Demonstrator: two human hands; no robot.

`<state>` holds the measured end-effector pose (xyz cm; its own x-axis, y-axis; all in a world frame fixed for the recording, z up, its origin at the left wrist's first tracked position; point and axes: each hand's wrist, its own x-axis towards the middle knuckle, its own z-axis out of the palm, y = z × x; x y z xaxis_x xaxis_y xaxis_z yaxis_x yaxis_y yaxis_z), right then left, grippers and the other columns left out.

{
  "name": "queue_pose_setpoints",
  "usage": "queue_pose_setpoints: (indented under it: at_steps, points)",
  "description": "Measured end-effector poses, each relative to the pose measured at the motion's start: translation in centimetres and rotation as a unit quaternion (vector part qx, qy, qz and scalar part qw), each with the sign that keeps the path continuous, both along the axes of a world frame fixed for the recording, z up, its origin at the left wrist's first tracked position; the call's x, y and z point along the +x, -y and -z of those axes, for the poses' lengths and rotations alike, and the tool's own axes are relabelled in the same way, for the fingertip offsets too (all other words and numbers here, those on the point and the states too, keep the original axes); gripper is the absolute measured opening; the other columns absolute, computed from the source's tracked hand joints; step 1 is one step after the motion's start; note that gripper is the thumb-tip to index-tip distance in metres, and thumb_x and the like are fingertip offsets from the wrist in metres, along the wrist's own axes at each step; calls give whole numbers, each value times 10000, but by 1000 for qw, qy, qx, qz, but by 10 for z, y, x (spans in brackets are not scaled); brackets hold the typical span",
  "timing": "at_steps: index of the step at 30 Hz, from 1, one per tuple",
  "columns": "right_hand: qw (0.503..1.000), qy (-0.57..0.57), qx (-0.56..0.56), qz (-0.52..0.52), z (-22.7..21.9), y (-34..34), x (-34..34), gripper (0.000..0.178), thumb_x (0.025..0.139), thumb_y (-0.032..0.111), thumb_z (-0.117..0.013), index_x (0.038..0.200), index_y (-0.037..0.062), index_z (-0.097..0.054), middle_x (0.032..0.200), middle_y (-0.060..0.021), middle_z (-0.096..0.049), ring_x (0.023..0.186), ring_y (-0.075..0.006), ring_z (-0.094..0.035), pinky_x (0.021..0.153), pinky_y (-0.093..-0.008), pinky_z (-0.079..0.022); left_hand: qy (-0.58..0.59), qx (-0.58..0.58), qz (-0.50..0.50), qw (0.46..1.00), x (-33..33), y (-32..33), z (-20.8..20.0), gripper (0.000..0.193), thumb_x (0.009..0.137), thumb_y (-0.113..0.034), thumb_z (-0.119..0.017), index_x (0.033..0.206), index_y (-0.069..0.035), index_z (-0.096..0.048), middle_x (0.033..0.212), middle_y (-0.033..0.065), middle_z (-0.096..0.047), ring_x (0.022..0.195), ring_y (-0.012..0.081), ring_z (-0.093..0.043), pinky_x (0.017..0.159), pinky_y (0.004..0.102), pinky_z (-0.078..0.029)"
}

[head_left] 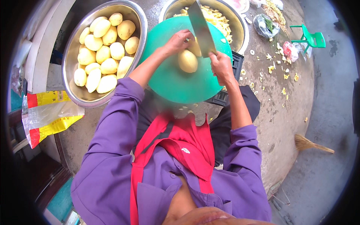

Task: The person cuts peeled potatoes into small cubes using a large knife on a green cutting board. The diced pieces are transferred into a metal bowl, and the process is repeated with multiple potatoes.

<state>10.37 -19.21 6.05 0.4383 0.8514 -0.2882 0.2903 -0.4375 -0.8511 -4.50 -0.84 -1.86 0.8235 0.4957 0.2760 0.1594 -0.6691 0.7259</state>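
Note:
My right hand [222,67] is wrapped round the handle of a wide-bladed cleaver [200,28], its blade pointing away from me over the round green cutting board [165,84]. On the blade's left side, my left hand [179,42] has its fingers curled on a cut potato piece [194,48]. A peeled potato [188,61] lies on the board just nearer to me than that piece. Behind the board stands a metal bowl [245,37] of cut potato pieces [214,17], partly covered by the board and the blade.
An oval metal basin [67,80] of peeled potatoes [103,54] stands at the left. A black crate [237,64] shows under the board. Scraps [270,69] litter the floor at right, near plastic bags [265,26], a small green chair [313,39] and a broom [311,144].

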Motion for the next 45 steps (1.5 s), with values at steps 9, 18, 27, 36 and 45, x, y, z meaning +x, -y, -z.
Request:
queue_pose_setpoints:
  at_steps: [9,18,27,36,45]
  points:
    - [996,18,40,78,-19,24,32,318,985,269,-559,873,-18,-638,546,-57,-564,423,-132,-551,383,-314,-439,-170,76,174,967,32,-20,-11,709,706,-4,-768,1363,-164,-555,1381,64,-544,1246,317,-463,1135,412,-371]
    - [988,150,30,-3,-25,-7,36,363,987,289,-525,907,-46,-641,624,-194,-616,477,-271,-612,491,-405,-499,-47,-23,-77,996,20,8,13,524,732,-59,-757,1234,-109,-617,1191,84,-611,1138,298,-522,1004,392,-463]
    - [976,184,-89,-76,-29,-42,27,402,986,284,-483,894,-63,-663,649,-192,-643,487,-294,-625,549,-427,-531,5,-49,-113,992,11,4,15,371,742,-56,-758,1105,-72,-682,1035,88,-634,1011,259,-595,863,345,-545]
    - [976,154,-121,-94,-19,-48,17,413,978,284,-497,883,-76,-674,588,-168,-626,471,-262,-631,434,-380,-513,-34,-91,-141,985,11,11,8,351,756,-35,-775,1098,-44,-697,1106,115,-672,974,247,-684,870,347,-570]
    - [983,130,-108,-77,-16,-48,4,403,986,292,-510,857,-76,-613,567,-128,-570,440,-210,-567,423,-374,-476,-21,-116,-161,980,8,8,17,296,773,-52,-760,1063,-33,-705,1086,105,-688,959,214,-687,860,344,-554]
